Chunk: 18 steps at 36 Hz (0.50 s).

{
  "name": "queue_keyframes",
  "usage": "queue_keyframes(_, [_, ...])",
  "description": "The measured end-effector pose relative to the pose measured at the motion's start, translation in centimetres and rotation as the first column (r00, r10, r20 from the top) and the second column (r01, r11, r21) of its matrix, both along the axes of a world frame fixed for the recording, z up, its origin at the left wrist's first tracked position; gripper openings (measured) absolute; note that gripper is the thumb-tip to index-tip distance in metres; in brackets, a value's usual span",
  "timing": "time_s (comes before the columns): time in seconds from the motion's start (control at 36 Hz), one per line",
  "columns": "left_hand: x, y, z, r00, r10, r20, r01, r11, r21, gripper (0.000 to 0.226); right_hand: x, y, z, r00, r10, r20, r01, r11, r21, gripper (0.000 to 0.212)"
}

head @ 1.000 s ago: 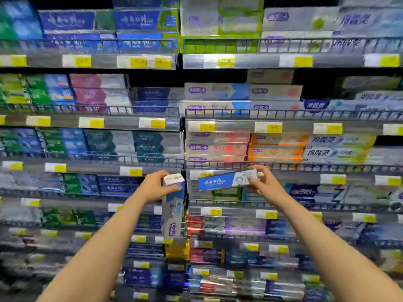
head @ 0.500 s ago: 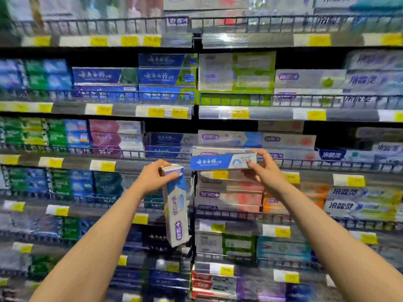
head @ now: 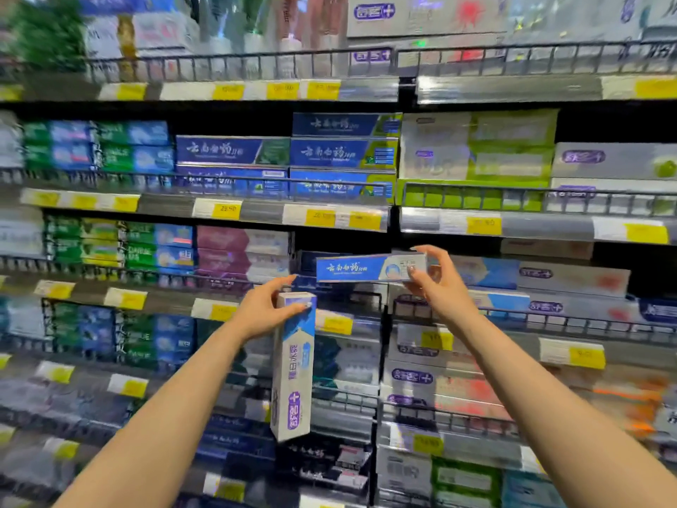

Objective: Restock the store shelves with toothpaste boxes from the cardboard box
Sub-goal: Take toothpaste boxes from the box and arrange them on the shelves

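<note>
Blue toothpaste box (head: 370, 267) lies level; white box (head: 293, 368) hangs upright.

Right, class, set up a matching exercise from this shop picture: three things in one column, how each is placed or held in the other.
Things:
1. blue box
2. white and purple box
3. green boxes

States:
A. stacked on a shelf
B. held level by the right hand
C. hanging upright from the left hand

Pairs: 1-B, 2-C, 3-A
</note>
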State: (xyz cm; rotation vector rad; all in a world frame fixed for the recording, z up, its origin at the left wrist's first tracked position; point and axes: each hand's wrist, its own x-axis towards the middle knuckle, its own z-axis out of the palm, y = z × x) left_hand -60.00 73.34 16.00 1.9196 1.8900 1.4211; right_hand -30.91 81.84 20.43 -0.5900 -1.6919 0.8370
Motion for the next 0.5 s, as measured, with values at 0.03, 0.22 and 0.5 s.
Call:
queue_keyframes(0.03, [-0.7,0.0,0.1,1.0,-0.002,-0.016,0.002,1.0,-0.006,0.065,-0.8,0.0,0.2,1.0,-0.015,0.013,0.015,1.0,0.014,0.028])
queue_keyframes(0.22, [-3.5,-0.4,1.7,0.992,-0.06,-0.108,0.062,0.998,0.016,0.056,-5.1,1.1,0.6,0.98,-0.076,0.185,0.061,0.995,0.081,0.033])
queue_keyframes(0.5, [-5.1,0.7,1.5,0.974,-0.19,-0.126,0.19,0.982,-0.013,0.062,-5.8,2.9,1.0,0.651,-0.495,0.576,0.284,0.862,0.419,0.051])
